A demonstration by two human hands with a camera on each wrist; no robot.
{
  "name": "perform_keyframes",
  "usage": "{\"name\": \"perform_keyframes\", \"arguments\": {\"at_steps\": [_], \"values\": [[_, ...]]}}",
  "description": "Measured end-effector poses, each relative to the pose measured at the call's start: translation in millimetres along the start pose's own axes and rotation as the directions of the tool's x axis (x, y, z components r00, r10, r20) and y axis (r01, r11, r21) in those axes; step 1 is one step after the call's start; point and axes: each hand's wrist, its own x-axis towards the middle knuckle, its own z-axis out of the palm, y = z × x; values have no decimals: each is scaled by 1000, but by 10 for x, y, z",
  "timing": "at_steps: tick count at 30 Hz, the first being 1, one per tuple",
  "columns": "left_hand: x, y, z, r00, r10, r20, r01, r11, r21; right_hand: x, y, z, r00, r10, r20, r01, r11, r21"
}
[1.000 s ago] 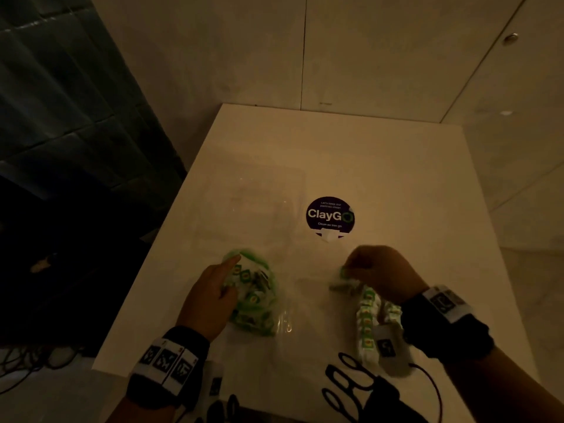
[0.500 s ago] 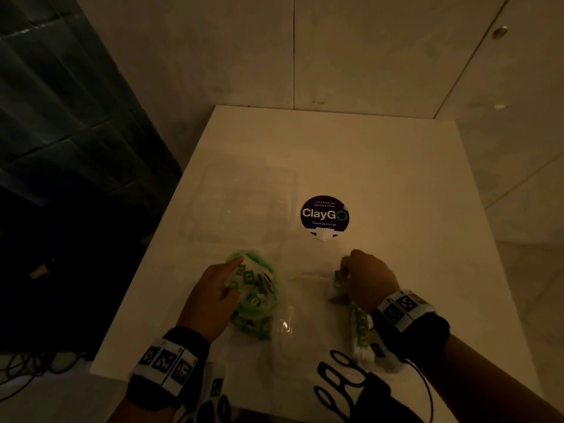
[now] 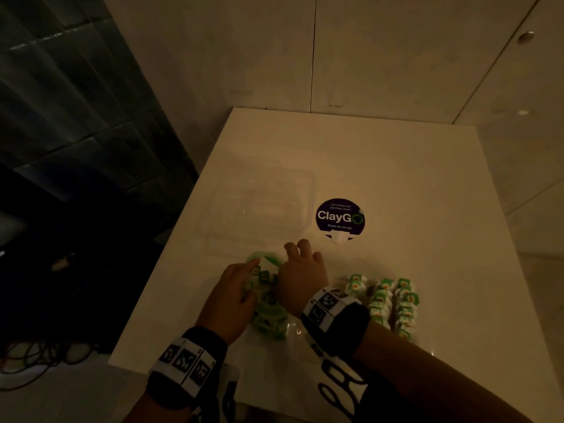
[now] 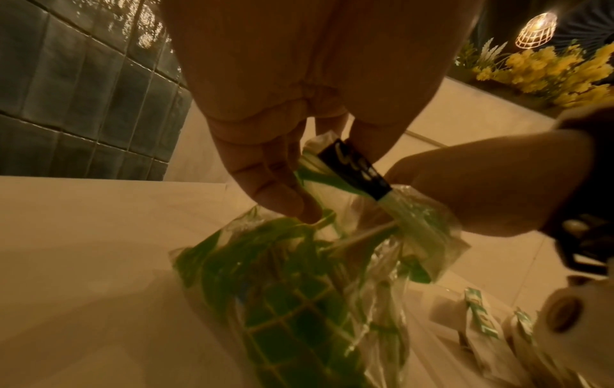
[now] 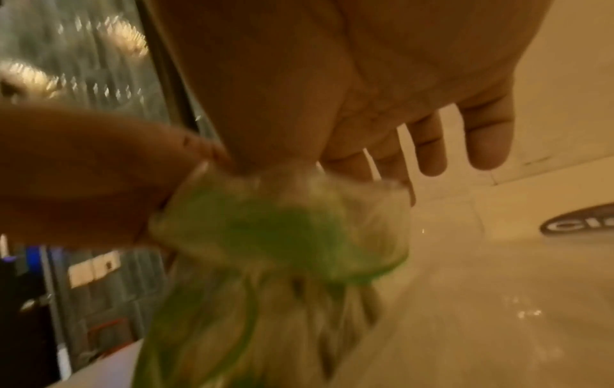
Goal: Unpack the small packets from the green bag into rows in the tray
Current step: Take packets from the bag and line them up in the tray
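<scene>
Since a second ago the right hand [image 3: 300, 280] has left the rows of packets [image 3: 386, 300] and crossed over to the green bag [image 3: 268, 303], where the left hand [image 3: 229, 297] has stayed. Both hands now work at the bag's mouth. In the left wrist view the left fingers [image 4: 265, 181] curl down onto the crinkled plastic and pinch it, a dark strip of the bag's top held between them. The right thumb and forefinger pinch the bag's gathered top, while the other right fingers [image 5: 485, 136] stretch out straight beyond it. The bag lies on the white desk [image 3: 412, 184], still stuffed with green packets. Just right of the bag sit the packets already out, in three close rows. Beyond the bag stands a clear tray [image 3: 309, 190], and right of the tray is a round dark sticker [image 3: 340, 216].
</scene>
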Motion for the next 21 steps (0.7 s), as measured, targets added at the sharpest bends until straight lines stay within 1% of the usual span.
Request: {"name": "perform_keyframes", "arguments": {"at_steps": [3,5,8,11,14,15,16,18,19,21], "values": [[-19,-1,4,1000,-4,12,4,1000,-13,10,-30,39,999,-34,-16,34,999,26],[-25,-16,-3,1000,-18,7,18,1000,-23,-9,4,26,997,-39,-61,44,996,83],[-18,-58,-17,999,-38,-3,38,999,-15,-64,138,-41,991,-22,-133,50,976,210],[-8,-95,-10,999,-34,-4,34,999,-6,-73,259,-81,991,-15,-134,65,922,381],[4,-80,11,999,-50,-20,51,998,22,-81,324,-95,988,26,-154,65,831,553],[8,-65,15,998,-50,-39,52,997,52,-98,344,-111,990,35,-140,59,787,614],[9,-34,14,997,-47,-58,52,995,90,-121,368,-134,993,34,-109,50,725,687],[-9,65,0,995,0,-101,16,988,151,-177,413,-166,1000,5,-17,11,579,815],[-19,128,-4,991,42,-131,-21,988,153,-204,434,-170,1000,-14,17,-7,532,847],[-33,267,0,982,108,-152,-85,985,150,-238,469,-165,999,-45,28,-2,488,873]]}}
